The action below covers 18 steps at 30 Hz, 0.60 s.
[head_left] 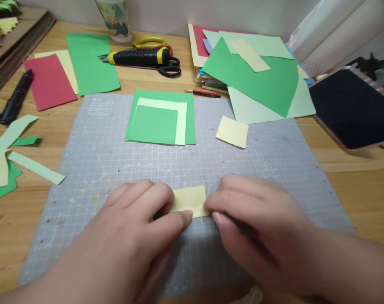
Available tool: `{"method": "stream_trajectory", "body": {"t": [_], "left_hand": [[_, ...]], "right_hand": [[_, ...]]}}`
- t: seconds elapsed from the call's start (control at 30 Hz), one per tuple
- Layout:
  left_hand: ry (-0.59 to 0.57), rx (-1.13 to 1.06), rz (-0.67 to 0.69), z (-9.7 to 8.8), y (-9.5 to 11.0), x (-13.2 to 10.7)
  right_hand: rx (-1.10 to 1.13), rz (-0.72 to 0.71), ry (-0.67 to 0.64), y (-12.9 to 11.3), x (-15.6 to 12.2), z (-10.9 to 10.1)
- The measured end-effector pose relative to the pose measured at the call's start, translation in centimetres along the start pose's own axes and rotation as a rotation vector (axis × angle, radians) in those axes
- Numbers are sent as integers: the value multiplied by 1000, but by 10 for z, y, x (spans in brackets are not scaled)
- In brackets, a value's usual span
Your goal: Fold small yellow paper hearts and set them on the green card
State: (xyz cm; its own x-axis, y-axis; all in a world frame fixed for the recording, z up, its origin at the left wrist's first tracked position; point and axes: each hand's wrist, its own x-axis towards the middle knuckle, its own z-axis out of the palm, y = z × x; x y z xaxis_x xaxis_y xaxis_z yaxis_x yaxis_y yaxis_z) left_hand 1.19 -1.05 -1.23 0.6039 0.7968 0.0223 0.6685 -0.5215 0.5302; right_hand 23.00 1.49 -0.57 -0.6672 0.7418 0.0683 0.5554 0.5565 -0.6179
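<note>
Fingers [176, 220]: both hands curled close, tips pinched onto a small pale yellow folded paper piece [189, 199]. No gap visible between the tips and the paper.
Left hand [138, 228]: thumb lies along the piece's lower edge, other fingers cover its left end.
Right hand [258, 228]: fingertips press on the right end. It is slightly blurred, so the exact grip is unclear.
Paper position: lies flat on the near middle of a grey gridded cutting mat [116, 139], between the two hands.
Mat, far half: stack of three green paper squares [160, 118], dark at the bottom, then pale, then mid green on top. To its right, apart from it, is a small pale yellow paper square [232, 131].
Mat far edge: red pencil [202, 93], just off the mat.
Behind that: black and yellow utility knife [138, 57] lying over black-handled scissors [169, 69]. A printed cup [113, 19] stands by the wall.
Far left: long green paper sheet [90, 63], red paper sheet [48, 82], black cylindrical tool [16, 97].
Near left: loose pale green and green paper strips [8, 139].
Far right: overlapping pile of green and pale paper sheets [258, 80], its corner over the mat edge.
Right: dark-screened tablet [350, 109].
Base: wooden table [353, 177].
</note>
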Motion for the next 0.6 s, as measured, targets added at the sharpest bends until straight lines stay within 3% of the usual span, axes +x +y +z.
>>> {"method": "stream_trajectory", "body": {"t": [0.1,0.3,0.6], "left_hand": [[-23,-21,-18,-3,0,1],[-11,-30,-50,-5,2,1],[0,16,-35,-2,1,2]], "right_hand": [[-126,-88,-56,-4,-6,-1],[-313,-91,-113,-13,-12,9],[-521,-57,-15,-17,-22,9]]}}
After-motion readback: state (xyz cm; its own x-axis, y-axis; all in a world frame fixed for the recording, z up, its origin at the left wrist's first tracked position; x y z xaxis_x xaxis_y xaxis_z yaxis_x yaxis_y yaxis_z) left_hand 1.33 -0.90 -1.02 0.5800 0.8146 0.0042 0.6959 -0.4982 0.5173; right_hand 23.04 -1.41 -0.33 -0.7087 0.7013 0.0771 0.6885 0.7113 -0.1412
